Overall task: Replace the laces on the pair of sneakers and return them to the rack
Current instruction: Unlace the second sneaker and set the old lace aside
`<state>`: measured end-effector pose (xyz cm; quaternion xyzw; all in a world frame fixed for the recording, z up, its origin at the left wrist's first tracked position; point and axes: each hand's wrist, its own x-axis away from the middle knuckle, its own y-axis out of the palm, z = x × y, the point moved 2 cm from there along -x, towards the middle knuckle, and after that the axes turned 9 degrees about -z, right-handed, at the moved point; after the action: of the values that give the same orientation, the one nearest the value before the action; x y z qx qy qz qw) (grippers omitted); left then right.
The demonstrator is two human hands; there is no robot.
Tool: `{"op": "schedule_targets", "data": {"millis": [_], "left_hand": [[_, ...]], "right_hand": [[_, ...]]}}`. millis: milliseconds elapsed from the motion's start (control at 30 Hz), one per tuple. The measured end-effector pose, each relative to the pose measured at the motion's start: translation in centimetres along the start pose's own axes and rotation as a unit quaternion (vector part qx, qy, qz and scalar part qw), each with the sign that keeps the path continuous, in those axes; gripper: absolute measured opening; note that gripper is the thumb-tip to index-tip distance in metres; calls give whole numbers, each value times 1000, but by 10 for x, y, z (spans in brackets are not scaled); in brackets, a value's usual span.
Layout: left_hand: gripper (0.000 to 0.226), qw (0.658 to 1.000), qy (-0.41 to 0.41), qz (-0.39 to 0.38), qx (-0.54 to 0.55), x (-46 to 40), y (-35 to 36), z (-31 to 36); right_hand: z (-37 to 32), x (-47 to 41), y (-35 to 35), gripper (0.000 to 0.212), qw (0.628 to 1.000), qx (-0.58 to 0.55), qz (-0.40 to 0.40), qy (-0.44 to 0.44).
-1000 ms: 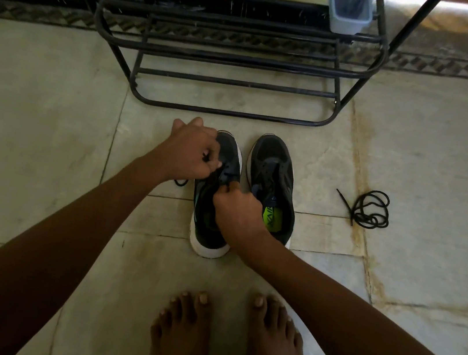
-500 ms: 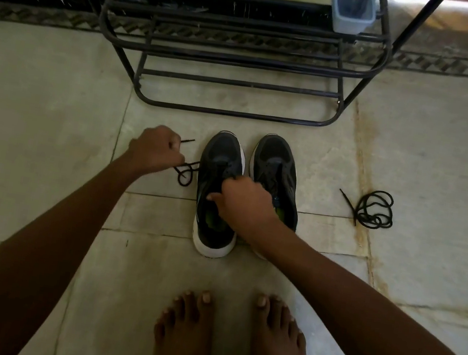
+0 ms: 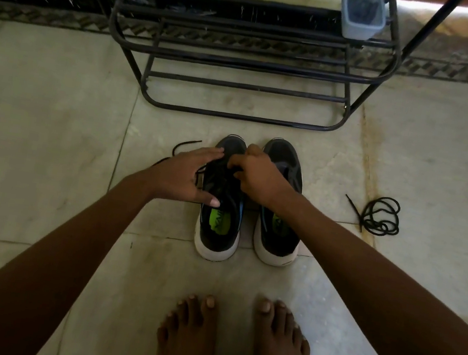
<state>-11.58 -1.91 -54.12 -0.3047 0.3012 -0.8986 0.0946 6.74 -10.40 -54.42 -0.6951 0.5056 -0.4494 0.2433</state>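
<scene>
Head view: left hand (image 3: 184,176) spread flat, steadying black mesh sneaker (image 3: 221,205) on floor before rack (image 3: 243,63); right hand (image 3: 257,177) pinching thin black lace (image 3: 216,168). Limp, light, best gripped at stiff tip.

One head-worn view looks steeply down, forward, near the sneakers (image 3: 250,201) and rack (image 3: 249,64).

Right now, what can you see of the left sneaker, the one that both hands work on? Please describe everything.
The left sneaker is dark, fabric-like on top, with a thick white sole and a bright green insole. It stands upright on the floor, toe toward the rack, beside its pair but apart from it. A black lace crosses its eyelets and trails off to the left. The left hand rests on its side with fingers spread; the right hand pinches the lace near the toe.
</scene>
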Motion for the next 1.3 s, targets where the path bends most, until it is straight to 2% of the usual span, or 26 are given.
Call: {"op": "schedule_targets", "data": {"millis": [67,167,267,367,500,567,633,700,800,933,1033,1167,1300], "left_hand": [[127,997,6,22,-73,0,7,-7],[111,982,28,86,-164,3,24,-12],[100,969,21,143,-198,6,41,-7],[96,958,-3,170,-230,4,51,-3],[94,953,-12,182,-240,5,59,-4],[94,954,-21,184,-236,5,60,-4],[94,954,-28,181,-237,4,60,-3],[94,953,-34,178,-244,3,60,-2],[93,953,-38,177,-243,3,62,-4],[93,957,-38,174,-229,2,64,-2],[93,958,-39,174,-224,3,65,-3],[93,958,-39,174,-224,3,66,-4],[93,955,-37,175,-235,3,65,-4]], "right_hand": [[1,-4,0,28,1000,7,17,-9],[-2,-7,1,17,998,25,40,-43],[-1,-11,3,15,996,35,50,-70],[4,-12,5,16,996,-4,49,-76],[7,5,0,14,990,-122,43,-64],[6,17,-13,12,964,-249,61,-68],[3,27,-30,11,941,-320,88,-61],[-1,33,-45,12,954,-282,91,-46],[1,36,-60,12,990,-96,99,-13],[8,32,-55,9,998,24,19,54],[5,31,-52,34,998,20,5,62],[7,34,-61,37,996,-74,26,48],[17,32,-61,33,995,-31,-13,98]]}}
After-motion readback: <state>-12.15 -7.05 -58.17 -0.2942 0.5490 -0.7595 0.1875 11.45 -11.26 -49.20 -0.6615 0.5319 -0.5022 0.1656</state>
